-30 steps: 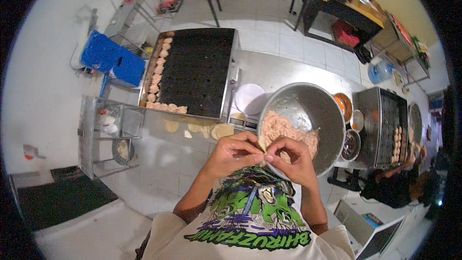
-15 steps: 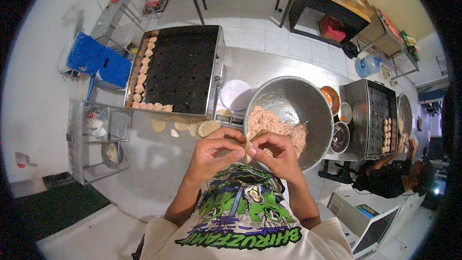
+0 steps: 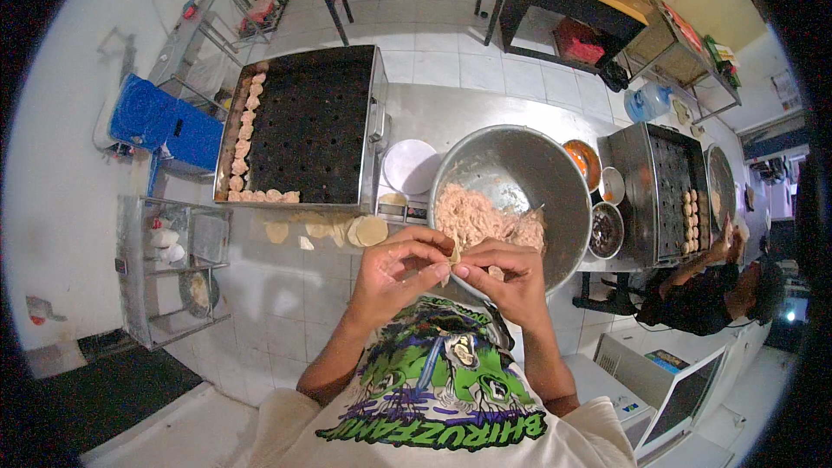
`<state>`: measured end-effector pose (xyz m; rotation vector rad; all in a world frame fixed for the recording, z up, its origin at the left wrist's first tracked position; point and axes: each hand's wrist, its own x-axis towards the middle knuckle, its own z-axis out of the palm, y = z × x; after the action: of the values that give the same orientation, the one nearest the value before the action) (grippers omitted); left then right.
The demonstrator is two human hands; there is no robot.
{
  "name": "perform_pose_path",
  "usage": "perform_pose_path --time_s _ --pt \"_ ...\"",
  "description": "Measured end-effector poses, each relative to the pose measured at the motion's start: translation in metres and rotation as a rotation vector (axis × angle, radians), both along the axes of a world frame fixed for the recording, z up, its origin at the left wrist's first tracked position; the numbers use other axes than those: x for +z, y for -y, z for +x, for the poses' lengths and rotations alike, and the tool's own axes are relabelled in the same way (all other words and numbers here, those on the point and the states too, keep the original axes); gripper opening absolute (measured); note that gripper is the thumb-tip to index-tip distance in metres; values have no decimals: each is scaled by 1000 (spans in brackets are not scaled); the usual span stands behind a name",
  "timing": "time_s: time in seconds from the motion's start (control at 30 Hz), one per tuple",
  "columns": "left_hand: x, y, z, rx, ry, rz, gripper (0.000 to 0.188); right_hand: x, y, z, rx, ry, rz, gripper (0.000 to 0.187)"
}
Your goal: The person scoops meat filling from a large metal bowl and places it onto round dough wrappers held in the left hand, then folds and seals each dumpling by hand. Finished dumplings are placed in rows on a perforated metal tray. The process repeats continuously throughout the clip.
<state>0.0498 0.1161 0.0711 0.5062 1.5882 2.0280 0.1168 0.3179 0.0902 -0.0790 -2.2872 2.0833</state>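
Note:
Just in front of my chest, a small pale dough wrapper (image 3: 455, 254) is folded between my fingertips. My left hand (image 3: 400, 270) pinches it from one side, thumb and forefinger closed. On the other side my right hand (image 3: 507, 276) also pinches it, its thumb meeting the left thumb. Whether filling sits inside the wrapper is hidden by the fingers. Right beyond the hands is a large metal bowl (image 3: 572, 230) with pinkish minced filling (image 3: 472, 212). Loose round wrappers (image 3: 368, 230) lie on the table's near edge, left of my hands.
A square perforated steamer tray (image 3: 321, 121) at left has filled dumplings (image 3: 243, 133) along two sides. Near the bowl are a white round plate (image 3: 411, 166) and small bowls (image 3: 606, 230). At right, a co-worker (image 3: 702, 295) works beside a second steamer tray (image 3: 663, 199).
Both hands stay together on the wrapper, which is now folded smaller between the fingertips. The whole view has shifted slightly, with the surroundings appearing further left.

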Motion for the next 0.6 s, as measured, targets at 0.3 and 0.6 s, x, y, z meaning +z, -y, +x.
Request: perform_pose_path --time_s 0.3,0.6 --pt "-3 8 8 121 181 143 11 -11 9 1 -53 -30 -159 10" --pt "-8 14 16 149 130 101 16 -12 20 -5 14 15 -185 12"
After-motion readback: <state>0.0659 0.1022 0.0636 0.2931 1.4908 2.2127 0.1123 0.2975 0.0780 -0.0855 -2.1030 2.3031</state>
